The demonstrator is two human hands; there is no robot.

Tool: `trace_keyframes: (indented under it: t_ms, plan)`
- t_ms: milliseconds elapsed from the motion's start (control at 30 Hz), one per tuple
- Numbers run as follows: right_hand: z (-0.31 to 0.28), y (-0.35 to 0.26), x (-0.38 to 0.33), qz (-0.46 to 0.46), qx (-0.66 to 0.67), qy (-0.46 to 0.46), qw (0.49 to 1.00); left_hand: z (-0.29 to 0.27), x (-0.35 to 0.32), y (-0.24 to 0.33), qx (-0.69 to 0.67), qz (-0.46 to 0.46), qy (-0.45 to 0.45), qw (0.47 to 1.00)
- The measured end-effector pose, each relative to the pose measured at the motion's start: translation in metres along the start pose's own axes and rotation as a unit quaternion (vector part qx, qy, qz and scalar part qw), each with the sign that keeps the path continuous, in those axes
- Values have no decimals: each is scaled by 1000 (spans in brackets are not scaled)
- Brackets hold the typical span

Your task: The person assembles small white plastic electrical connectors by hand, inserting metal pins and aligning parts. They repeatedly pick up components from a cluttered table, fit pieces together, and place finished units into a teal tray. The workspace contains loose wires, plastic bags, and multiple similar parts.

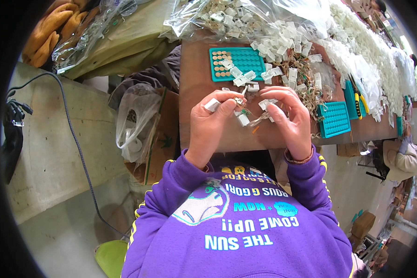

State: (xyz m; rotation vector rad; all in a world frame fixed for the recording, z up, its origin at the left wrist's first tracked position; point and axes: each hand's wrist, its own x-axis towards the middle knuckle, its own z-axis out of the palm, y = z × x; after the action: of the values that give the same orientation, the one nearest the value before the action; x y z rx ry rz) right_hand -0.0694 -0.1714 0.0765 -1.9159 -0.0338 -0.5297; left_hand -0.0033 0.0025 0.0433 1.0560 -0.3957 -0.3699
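Note:
Over the near part of a brown table (192,83), my two hands work close together. My left hand (207,124) pinches a small part with bits of wire (238,101) between thumb and fingertips. A white plastic housing (212,105) also sits in that hand, against the fingers. Closed too, my right hand (289,118) grips another white plastic housing (267,104) between thumb and forefinger. Below the fingertips lie a further white housing (242,119) and some pale wires (255,122). Fine detail of the held parts is too small to tell.
Beyond my hands lies a teal tray (212,69) with round tan discs and white housings on it. Tangled wires (306,95) and heaped white housings (280,44) spread rightward. Yellow-handled pliers (356,95) rest near another teal tray (334,120). A cardboard box (164,139) stands left.

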Motion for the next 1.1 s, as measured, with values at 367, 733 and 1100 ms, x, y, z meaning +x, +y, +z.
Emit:
trace_keyframes:
  t_ms: [367, 733, 1100]
  plan:
    - [1, -13, 8, 199, 108, -167, 959, 2, 1, 6, 78, -30, -15, 996]
    - [-13, -6, 5, 323, 240, -226, 887, 5, -2, 3, 98, -52, -56, 992]
    - [0, -3, -11, 143, 5, -131, 981, 5, -3, -2, -13, -145, -49, 988]
